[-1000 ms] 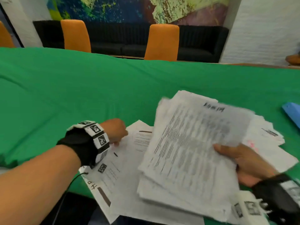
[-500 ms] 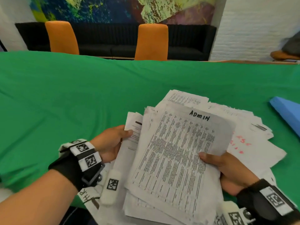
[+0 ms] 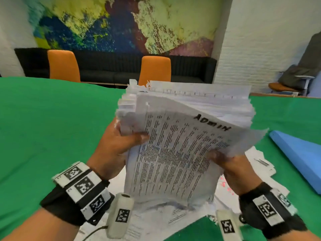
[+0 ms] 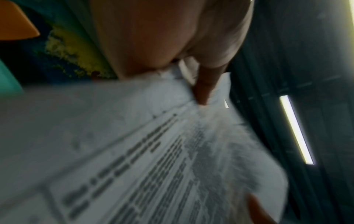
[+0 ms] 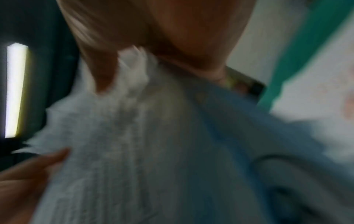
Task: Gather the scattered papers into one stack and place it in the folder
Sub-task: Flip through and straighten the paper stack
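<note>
A thick stack of printed papers [image 3: 175, 153] stands nearly upright above the green table, its top sheet marked "ADMIN". My left hand [image 3: 118, 146] grips the stack's left edge, thumb across the front sheet. My right hand [image 3: 231, 164] grips the right edge, thumb on the front. Several loose sheets [image 3: 260, 164] still lie flat on the table beneath and to the right of the stack. The blue folder [image 3: 300, 157] lies on the table at the right. In the left wrist view, blurred, the printed stack [image 4: 153, 151] shows under my thumb; in the right wrist view, the stack [image 5: 134, 136] is blurred too.
The green-covered table [image 3: 52, 127] stretches wide to the left and behind. Two orange chairs [image 3: 154, 70] and a black sofa [image 3: 111, 68] stand beyond its far edge. A cable [image 3: 93, 232] trails at the near edge by my left wrist.
The stack went from lying fanned on the table to standing nearly upright in both hands. My left hand left the loose sheet and took the stack's left edge.
</note>
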Demonstrator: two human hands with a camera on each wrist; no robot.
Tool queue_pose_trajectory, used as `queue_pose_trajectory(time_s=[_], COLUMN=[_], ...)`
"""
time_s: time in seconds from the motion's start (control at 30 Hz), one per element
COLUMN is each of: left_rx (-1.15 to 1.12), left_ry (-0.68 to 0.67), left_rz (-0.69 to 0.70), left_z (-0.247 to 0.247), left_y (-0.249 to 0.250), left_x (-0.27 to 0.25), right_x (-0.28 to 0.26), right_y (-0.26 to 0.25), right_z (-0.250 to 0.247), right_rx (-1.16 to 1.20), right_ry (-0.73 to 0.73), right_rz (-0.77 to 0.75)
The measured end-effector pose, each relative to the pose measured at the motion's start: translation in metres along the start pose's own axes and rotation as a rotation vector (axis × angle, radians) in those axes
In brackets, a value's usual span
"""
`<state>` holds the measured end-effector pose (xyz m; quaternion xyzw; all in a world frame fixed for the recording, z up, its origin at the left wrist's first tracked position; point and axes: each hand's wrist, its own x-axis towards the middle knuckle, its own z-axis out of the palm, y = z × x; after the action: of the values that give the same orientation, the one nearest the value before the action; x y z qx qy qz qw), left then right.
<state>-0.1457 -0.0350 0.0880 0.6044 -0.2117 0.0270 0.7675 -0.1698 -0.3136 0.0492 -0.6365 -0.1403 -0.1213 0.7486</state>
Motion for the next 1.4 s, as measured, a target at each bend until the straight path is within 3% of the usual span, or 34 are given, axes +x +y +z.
queue_pose_trajectory(time_s=[0.13,0.23,0.33,0.47,0.57,0.63,0.73,0.8,1.0,1.23,1.4], left_rx=[0.169,0.348,0.445,0.513,0.471,0.409,0.397,0.43,0.372,0.385,0.408], left_ry=[0.083,0.233,0.242,0.297,0.338,0.357,0.34,0.297,0.206,0.295,0.364], left_rz=[0.065,0.005,-0.062,0.025,0.066,0.013,-0.124,-0.138,-0.12,0.183,0.249], left_z=[0.009,0.014,0.016,0.034,0.046,0.04,0.028,0.025,0.02,0.035,0.036], left_y=[-0.009,-0.036,-0.058,-0.059,-0.054,-0.059,-0.072,-0.079,-0.077,-0.013,0.004], left_x=[0.005,-0.002,-0.011,-0.011,-0.008,-0.011,-0.02,-0.024,-0.025,-0.008,0.019], right_x=[0.006,-0.005,-0.014,-0.014,-0.01,-0.014,-0.026,-0.029,-0.014,-0.006,-0.005], right_y=[-0.004,0.011,0.025,0.017,0.008,0.013,0.027,0.034,0.035,0.023,0.028], right_z=[-0.005,-0.003,-0.003,0.012,0.023,0.019,0.003,-0.004,-0.01,-0.006,-0.01], right_rx=[-0.033,-0.054,-0.094,-0.287,-0.362,-0.333,-0.184,-0.144,-0.195,-0.208,-0.251], right_ry=[0.019,0.008,0.017,0.074,0.022,0.018,0.039,0.026,0.058,-0.004,-0.007], right_rz=[-0.048,0.079,0.174,0.048,-0.087,-0.033,0.121,0.2,0.157,0.184,0.246])
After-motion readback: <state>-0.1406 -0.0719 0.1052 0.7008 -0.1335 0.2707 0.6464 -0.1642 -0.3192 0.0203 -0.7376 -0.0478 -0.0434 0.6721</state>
